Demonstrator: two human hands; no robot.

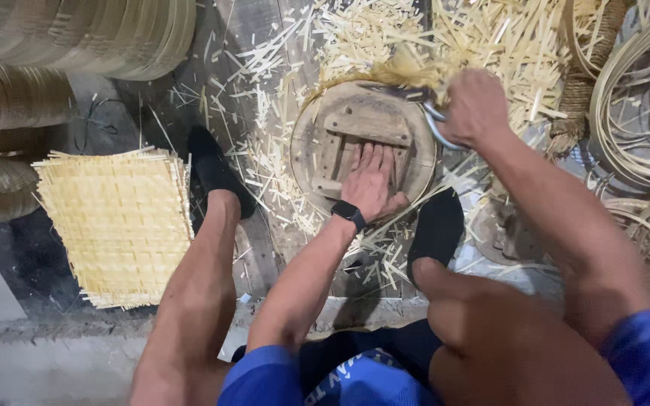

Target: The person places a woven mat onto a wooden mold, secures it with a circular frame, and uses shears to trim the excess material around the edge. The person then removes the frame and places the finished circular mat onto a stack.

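Left hand lies open, flat on the round wooden form; right hand at two o'clock grips shears, trimming the woven bamboo edge. Rim partly trimmed; offcuts litter the floor.

The left hand presses flat on a round wooden form while the right hand grips shears at its rim

Even soft light, faint shadows btwn legs, slight motion blur top centre, wide-angle edge stretch
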